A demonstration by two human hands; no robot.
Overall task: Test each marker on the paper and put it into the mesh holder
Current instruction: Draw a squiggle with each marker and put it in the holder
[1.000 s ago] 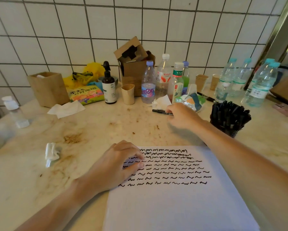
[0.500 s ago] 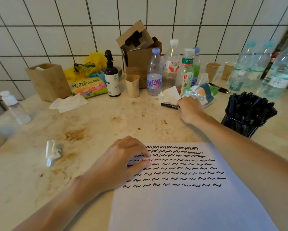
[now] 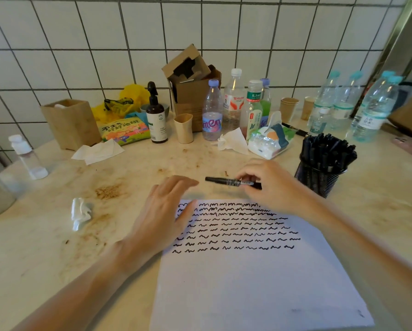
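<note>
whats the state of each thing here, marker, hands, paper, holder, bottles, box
marker: capped, held level above the table
right hand: pinching the marker
left hand: open, fingers straight, over the paper's corner
paper: flat, top part filled with rows of squiggles
mesh holder: upright, packed with markers
water bottles: upright, capped
cardboard box: flap open

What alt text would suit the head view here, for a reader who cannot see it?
The right hand holds a capped black marker level above the top edge of a paper covered in squiggle rows, while the open left hand reaches toward its cap end. A mesh holder packed with markers stands to the right.
</note>
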